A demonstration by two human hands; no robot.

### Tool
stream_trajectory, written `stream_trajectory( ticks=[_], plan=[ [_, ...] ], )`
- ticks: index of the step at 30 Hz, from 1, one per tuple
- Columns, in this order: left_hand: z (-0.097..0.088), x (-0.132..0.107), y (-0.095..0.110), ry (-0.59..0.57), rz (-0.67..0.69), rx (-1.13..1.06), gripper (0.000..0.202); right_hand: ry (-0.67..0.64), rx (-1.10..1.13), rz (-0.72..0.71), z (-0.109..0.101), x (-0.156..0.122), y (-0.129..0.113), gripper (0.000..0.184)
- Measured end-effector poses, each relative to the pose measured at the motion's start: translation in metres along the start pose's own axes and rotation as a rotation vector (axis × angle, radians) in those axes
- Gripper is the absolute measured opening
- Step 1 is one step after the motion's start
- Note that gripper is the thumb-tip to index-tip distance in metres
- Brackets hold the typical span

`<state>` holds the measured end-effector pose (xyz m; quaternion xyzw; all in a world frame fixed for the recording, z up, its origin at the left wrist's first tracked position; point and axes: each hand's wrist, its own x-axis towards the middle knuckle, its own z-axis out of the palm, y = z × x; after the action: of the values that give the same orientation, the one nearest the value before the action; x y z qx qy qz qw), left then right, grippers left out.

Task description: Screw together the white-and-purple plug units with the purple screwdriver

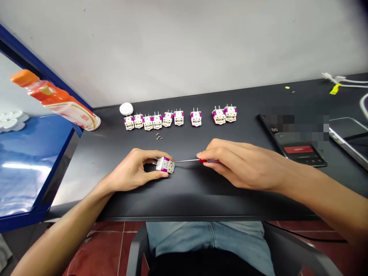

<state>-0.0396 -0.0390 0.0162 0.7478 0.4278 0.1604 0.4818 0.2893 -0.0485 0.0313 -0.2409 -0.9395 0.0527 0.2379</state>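
Between the thumb and fingers of my left hand (138,168) is a white and purple electrical plug (165,165), its pins pointing left towards my palm. My right hand (244,163) grips the red handle of a screwdriver (186,160), whose thin shaft points left. The screwdriver's tip meets the right end of the plug; whether it sits in a screw is too small to tell. Beyond my left hand lie several small brass-coloured screws (158,136). Further back stands a row of similar plugs (178,117) with their pins towards the wall.
An orange bottle (63,101) stands at the left and a round white object (126,109) at the back. A phone (293,143) lies right, near a silver-edged device (349,142) and white cables (350,82). The black table (201,203) ends just before my lap.
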Motion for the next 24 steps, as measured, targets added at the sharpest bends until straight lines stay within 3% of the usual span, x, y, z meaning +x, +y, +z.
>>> stream_trajectory(
  ticks=[15, 24],
  plan=[
    [0.0007, -0.0007, -0.0010, 0.001, 0.013, -0.019, 0.034, -0.086, 0.062, 0.067, 0.0018, 0.0013, 0.0018, 0.028],
    [0.0016, 0.0009, -0.0015, 0.007, 0.013, -0.025, 0.033, -0.059, -0.018, -0.067, -0.0010, 0.0047, 0.0032, 0.029]
  ],
)
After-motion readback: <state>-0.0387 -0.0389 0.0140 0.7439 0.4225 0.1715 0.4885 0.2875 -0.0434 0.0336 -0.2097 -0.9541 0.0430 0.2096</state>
